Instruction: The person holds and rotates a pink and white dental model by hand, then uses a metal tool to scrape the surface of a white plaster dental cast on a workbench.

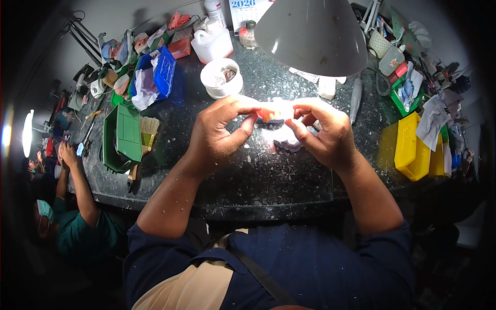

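Note:
Under the lamp, a small denture-like piece (270,114) with a red-orange base and pale teeth is held up between my two hands. My left hand (217,129) pinches its left end between thumb and forefinger. The thumb and fingers of my right hand (326,130) close on the right end, where glare washes out the detail. Just below, a whitish plaster-like lump (288,142) lies on the dark bench, partly hidden by my hands. White dust and crumbs cover both forearms and the bench top (253,181).
A grey lamp shade (312,41) hangs low beyond my hands. Near it are a white pot (221,80), a white jug (212,44) and a grey handpiece (356,98). Green (121,137), blue (165,72) and yellow bins (411,147) flank me. Another person (82,227) works at left.

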### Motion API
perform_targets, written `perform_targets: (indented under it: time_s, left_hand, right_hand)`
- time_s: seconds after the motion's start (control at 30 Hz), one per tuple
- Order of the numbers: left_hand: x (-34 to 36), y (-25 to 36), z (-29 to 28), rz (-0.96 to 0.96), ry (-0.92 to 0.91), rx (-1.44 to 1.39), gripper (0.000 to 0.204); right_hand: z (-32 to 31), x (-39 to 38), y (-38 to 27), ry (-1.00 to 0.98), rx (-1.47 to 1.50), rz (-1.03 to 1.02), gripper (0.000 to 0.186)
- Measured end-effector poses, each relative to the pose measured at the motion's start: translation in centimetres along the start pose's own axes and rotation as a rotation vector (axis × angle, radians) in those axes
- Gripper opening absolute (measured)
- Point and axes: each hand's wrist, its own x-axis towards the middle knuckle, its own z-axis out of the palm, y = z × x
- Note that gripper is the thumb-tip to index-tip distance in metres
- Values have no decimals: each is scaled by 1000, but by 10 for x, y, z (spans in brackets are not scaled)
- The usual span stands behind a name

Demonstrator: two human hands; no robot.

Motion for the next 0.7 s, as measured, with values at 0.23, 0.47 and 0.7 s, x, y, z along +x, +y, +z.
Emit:
perform_targets:
  time_s: [0.23,0.47,0.7]
  left_hand:
    - [-5,-3,6,-216,4,-216,18]
    - [-8,-13,9,-433,-12,-682,24]
    - [-8,-19,7,-644,-13,-911,26]
  right_hand:
    - [0,1,0,6,48,63,29]
    - [0,1,0,-2,107,109,30]
    - [-1,2,-6,-29,123,52,41]
